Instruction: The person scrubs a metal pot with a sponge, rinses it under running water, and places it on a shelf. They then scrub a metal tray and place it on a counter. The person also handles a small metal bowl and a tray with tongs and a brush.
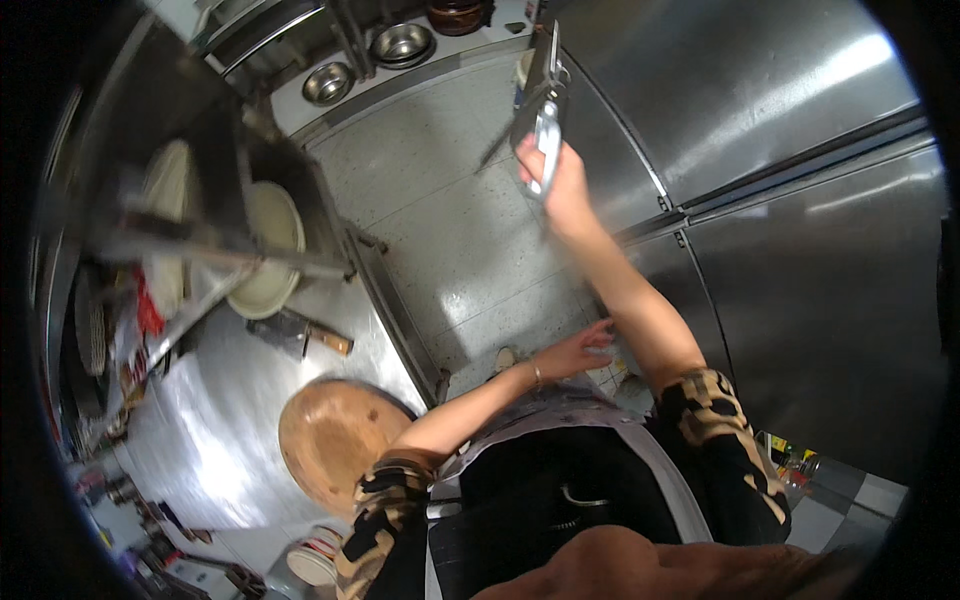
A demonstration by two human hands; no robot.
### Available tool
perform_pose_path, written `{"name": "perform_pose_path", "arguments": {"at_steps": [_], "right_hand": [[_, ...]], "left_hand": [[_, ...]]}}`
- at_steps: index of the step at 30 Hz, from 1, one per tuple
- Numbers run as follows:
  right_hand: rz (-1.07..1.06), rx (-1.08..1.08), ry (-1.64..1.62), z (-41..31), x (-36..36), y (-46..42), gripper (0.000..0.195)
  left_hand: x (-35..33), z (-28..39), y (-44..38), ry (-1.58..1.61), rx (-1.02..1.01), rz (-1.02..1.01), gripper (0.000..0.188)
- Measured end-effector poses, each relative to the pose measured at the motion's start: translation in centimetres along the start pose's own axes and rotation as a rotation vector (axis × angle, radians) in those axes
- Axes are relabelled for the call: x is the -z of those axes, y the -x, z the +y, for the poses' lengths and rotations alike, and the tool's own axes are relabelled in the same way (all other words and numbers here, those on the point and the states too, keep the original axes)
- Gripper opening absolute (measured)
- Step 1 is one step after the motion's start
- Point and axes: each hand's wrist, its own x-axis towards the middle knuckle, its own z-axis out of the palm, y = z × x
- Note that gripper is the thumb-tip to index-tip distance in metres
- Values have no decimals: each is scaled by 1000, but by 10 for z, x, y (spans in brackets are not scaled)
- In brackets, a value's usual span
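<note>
My right hand (559,176) is stretched forward beside the stainless steel cabinet doors (750,97). Its fingers wrap a silver metal handle (549,135). Dark, flat metal adjoins the far end of that handle; what the whole object is, I cannot tell. My left hand (581,352) is in front of the apron (555,405), below my right forearm, with its fingers apart and nothing visible in them. On the steel table (202,420) to the left rest a round wooden chopping block (337,439) and a cleaver (289,334) with a wooden handle.
Pale round containers (274,225) stand by the table's metal shelf frame (300,262). Steel bowls (328,82) sit on a ledge ahead. Tiled floor (435,195) runs between table and cabinet. Bottles (802,461) stand at the lower right, and a white tub (315,559) at the lower left.
</note>
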Motion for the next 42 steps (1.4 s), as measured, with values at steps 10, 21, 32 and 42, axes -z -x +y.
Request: {"name": "perform_pose_path", "arguments": {"at_steps": [10, 21, 32, 42], "right_hand": [[-71, 98, -279, 13, -58, -234, 15], [-413, 68, 154, -5, -85, -537, 23], [21, -46, 812, 57, -26, -769, 33], [645, -47, 759, 38, 90, -829, 22]], "left_hand": [[151, 196, -134, 658, -245, 275, 67], [451, 396, -143, -22, -382, 1064, 28], [810, 586, -324, -247, -328, 888, 18], [817, 703, -685, -483, -213, 236, 26]]}}
